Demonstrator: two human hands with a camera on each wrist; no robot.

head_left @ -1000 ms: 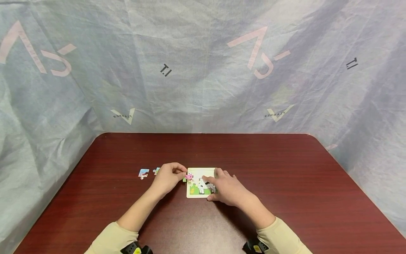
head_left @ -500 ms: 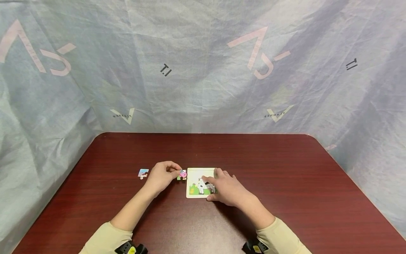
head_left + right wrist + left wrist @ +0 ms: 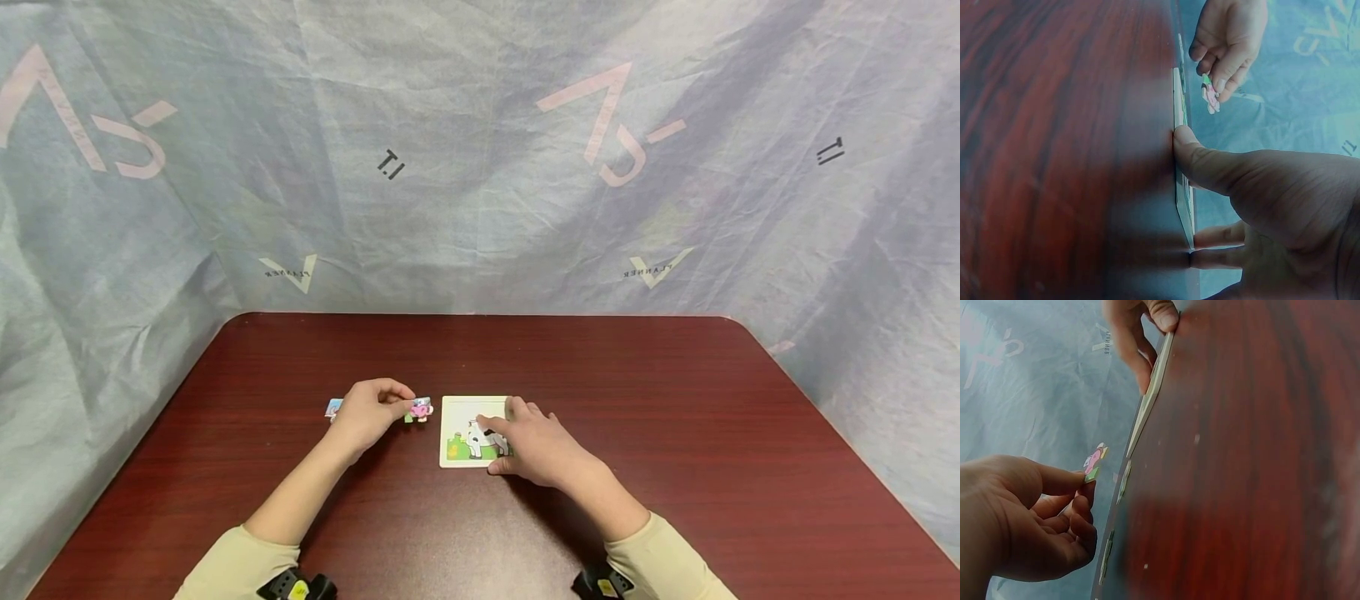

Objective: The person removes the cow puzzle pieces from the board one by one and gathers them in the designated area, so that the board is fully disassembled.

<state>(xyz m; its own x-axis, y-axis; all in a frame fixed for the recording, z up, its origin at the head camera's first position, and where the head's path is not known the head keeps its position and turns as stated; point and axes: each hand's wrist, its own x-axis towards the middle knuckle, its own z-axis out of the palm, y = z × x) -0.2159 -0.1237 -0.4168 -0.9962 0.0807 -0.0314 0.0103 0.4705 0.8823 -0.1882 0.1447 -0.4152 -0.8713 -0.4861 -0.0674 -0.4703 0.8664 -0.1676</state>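
Observation:
My left hand [image 3: 366, 414] pinches a pink and green jigsaw piece [image 3: 420, 410] between thumb and forefinger. The piece is held up off the table, left of the puzzle board [image 3: 457, 427], as the left wrist view shows. The board is a square with a pale rim, and a cow and green grass show on it. My right hand [image 3: 542, 446] holds this board flat at its right side. Its thumb [image 3: 1186, 139] presses the near edge, and other fingers reach the far side. That hand covers the right part of the picture.
On the table [image 3: 637, 383], a blue jigsaw piece [image 3: 332, 407] lies partly behind my left hand. The left wrist view shows two flat pieces lying beyond the board, the nearer-to-board piece [image 3: 1124, 481] included. A grey cloth [image 3: 480, 183] hangs behind the table.
My left hand has drawn back leftward from over the board's left edge, still pinching the pink jigsaw piece. The right hand and the board have stayed in place.

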